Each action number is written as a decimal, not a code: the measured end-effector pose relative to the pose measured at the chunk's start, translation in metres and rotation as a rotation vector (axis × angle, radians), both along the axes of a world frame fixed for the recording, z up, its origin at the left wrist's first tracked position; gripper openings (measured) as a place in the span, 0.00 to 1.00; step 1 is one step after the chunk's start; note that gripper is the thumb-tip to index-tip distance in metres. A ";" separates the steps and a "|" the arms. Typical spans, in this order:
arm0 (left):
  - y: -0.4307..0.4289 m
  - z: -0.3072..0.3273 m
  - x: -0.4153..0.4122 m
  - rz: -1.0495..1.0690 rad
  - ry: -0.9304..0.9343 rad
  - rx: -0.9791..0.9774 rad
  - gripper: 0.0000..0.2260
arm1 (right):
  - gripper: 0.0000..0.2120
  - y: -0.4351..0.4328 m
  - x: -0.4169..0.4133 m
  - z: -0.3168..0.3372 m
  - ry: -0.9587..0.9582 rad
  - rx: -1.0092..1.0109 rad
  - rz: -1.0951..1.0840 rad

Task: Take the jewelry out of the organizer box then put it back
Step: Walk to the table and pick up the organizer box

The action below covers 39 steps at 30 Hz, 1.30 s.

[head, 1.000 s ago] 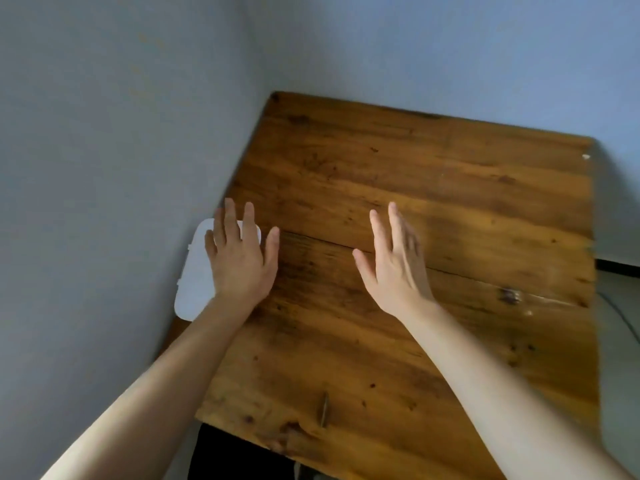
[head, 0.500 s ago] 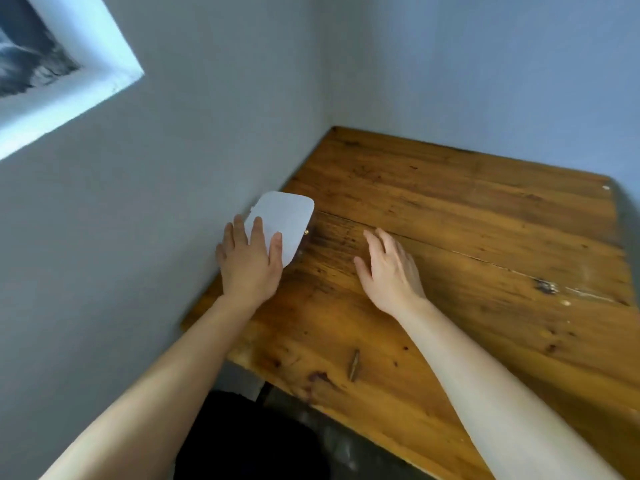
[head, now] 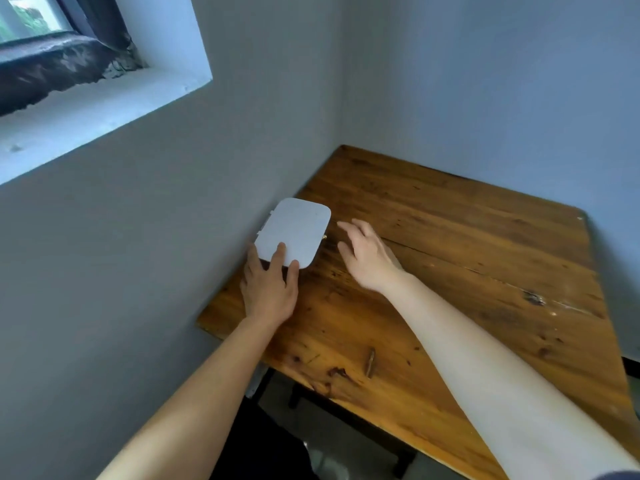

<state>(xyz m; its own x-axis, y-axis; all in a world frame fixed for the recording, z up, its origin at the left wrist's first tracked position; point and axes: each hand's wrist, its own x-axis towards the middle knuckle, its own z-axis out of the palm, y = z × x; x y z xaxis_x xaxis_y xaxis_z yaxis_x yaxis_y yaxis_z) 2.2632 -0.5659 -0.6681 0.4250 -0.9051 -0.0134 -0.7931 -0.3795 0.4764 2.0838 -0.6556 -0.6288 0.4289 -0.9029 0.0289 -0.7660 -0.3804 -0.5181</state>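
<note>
Left hand (head: 268, 289) now on closed white box (head: 294, 230)

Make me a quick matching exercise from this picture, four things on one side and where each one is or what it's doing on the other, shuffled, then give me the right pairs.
Things:
1. organizer box
2. left hand
3. right hand
4. window

Places or states:
A. open, fingers spread, just right of the box
B. upper left, set into the wall
C. closed, white, at the table's left edge by the wall
D. fingers resting on the box's near edge

Pairs: 1-C, 2-D, 3-A, 4-B
</note>
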 end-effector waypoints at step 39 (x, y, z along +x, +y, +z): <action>0.061 0.001 -0.019 -0.467 -0.224 -0.101 0.34 | 0.33 0.114 -0.068 -0.046 -0.193 0.213 -0.305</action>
<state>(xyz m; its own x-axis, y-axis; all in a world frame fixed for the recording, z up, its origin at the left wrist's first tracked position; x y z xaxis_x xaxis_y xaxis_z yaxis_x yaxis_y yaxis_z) 2.2438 -0.5050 -0.6672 -0.0419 -0.9908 0.1287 -0.9534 0.0782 0.2913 2.0161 -0.5412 -0.6748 0.1463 -0.9821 -0.1185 -0.7082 -0.0204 -0.7057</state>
